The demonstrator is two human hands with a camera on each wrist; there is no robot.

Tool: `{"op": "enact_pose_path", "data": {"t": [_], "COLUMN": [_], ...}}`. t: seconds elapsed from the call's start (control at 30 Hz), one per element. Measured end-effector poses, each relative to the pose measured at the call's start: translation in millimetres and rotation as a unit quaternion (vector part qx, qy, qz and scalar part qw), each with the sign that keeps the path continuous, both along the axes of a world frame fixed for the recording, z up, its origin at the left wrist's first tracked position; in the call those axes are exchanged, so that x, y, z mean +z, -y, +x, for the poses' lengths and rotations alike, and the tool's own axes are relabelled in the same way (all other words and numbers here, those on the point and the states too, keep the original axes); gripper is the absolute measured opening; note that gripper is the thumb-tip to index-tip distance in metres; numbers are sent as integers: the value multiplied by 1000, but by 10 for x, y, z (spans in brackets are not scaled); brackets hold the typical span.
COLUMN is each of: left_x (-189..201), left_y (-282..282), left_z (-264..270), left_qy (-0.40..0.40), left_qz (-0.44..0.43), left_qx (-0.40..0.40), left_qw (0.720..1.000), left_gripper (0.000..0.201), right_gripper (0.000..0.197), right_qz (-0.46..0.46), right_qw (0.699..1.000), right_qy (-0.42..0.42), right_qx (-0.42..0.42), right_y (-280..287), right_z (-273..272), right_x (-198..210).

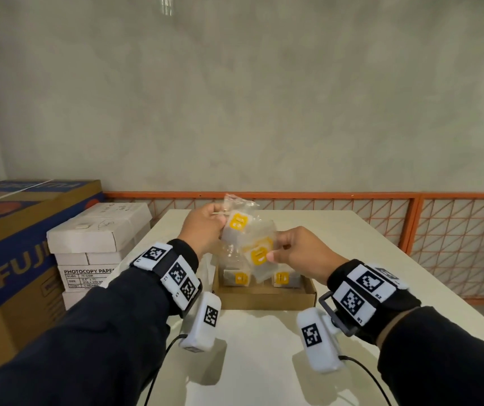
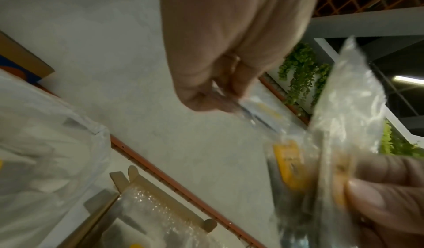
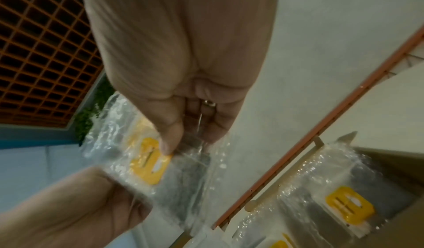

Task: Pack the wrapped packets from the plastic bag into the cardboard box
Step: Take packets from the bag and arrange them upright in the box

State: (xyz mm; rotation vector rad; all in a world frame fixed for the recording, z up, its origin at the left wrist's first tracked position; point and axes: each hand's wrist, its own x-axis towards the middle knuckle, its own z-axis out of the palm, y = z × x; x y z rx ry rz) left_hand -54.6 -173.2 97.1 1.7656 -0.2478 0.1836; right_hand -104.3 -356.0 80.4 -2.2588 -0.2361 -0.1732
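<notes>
Pinching packets [image 1: 248, 235] between both hands

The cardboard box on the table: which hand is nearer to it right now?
Right. The right hand holds a wrapped packet low, just above the cardboard box. The left hand grips another packet higher and farther back over the table.

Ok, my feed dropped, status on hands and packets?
Left hand and right hand each pinch a packet above the cardboard box. Two packets boxed. Nothing blocking.
</notes>
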Motion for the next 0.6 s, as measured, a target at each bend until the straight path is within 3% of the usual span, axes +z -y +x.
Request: {"op": "enact_pose_path", "data": {"t": [0.07,0.13,0.23,0.4,0.6], "left_x": [-42,-106,-198,-383,-553], "left_y": [-46,-65,20,206,362], "left_z": [42,69,60,84,171], "left_qy": [14,12,-13,-38,-105], "left_qz": [-8,-9,-12,-9,9], "left_qx": [103,123,93,36,-53], "left_qw": [995,992,996,999,993], "left_gripper": [22,19,20,24,43], "right_gripper": [26,23,25,13,28], "right_qz": [45,93,163,227,203], "right_qw": [999,995,985,971,974], "right_qy": [2,-9,-30,-45,-72], "right_qx": [-22,-44,-53,-54,-75], "right_y": [47,86,104,44,-24], "right_z": [-12,-16,32,167,316], "right_x": [-34,-65,-135,-261,-476]}}
